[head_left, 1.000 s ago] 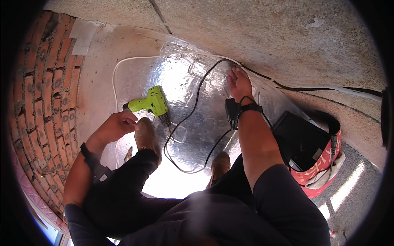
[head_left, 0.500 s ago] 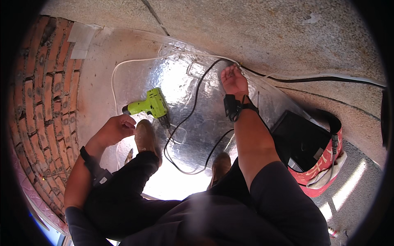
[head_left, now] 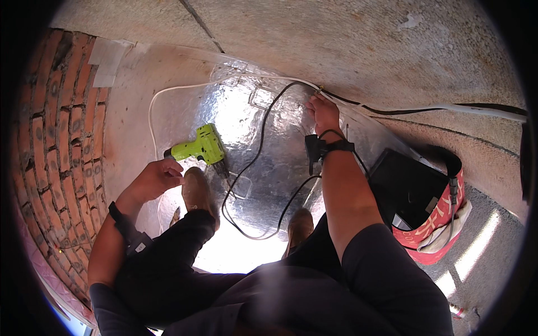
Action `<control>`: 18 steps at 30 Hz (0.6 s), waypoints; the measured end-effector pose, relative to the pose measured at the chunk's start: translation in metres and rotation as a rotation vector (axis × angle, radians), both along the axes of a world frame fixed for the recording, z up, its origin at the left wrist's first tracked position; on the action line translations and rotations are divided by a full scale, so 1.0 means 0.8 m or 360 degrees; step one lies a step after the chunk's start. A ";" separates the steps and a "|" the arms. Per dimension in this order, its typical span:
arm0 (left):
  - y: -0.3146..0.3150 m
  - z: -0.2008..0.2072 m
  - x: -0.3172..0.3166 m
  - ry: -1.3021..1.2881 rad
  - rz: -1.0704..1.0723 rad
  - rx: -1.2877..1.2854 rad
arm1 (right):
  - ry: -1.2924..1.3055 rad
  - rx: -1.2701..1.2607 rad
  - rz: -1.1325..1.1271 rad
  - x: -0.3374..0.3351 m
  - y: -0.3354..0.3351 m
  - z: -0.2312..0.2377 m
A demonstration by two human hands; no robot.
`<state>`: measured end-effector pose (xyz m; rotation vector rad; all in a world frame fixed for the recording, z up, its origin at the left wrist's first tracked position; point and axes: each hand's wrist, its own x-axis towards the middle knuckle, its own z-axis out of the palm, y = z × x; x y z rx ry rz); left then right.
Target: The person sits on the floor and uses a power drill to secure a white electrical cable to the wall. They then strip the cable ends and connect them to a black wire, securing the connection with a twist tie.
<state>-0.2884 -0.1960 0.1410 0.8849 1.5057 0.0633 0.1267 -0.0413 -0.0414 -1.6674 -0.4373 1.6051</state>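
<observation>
A lime-green cordless drill (head_left: 203, 147) lies on its side on a shiny foil-like sheet (head_left: 246, 115), its bit near a black cable (head_left: 263, 134). My left hand (head_left: 159, 178) hovers by the drill's black end, fingers curled and thumb pressed in. Anything inside them is hidden. My right hand (head_left: 325, 115) is stretched forward beside the wall, its fingers bent close under the spot where the black cable meets a white cable (head_left: 190, 85). Whether the fingertips touch the cables is hard to make out.
A red bag (head_left: 428, 255) holding a black case (head_left: 406, 190) stands at the right. Brick wall (head_left: 67, 129) rises at the left, and a rough plastered wall (head_left: 347, 45) runs along the far side. My shoes (head_left: 197, 193) rest on the sheet.
My right hand has turned from palm-up to showing its back, staying near the cables. The left hand keeps its curled shape. The view has shifted slightly.
</observation>
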 end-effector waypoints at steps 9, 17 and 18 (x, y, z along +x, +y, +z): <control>0.069 0.028 0.018 0.0042 -0.0160 0.0162 | -0.0291 0.0109 0.0030 -0.006 -0.005 -0.003; 0.159 0.100 0.030 0.0222 -0.0468 0.0177 | -0.0121 -0.0059 0.0021 -0.007 -0.003 0.005; 0.169 0.112 0.031 0.0228 -0.0507 0.0205 | -0.0102 -0.0096 -0.0003 -0.012 -0.003 0.012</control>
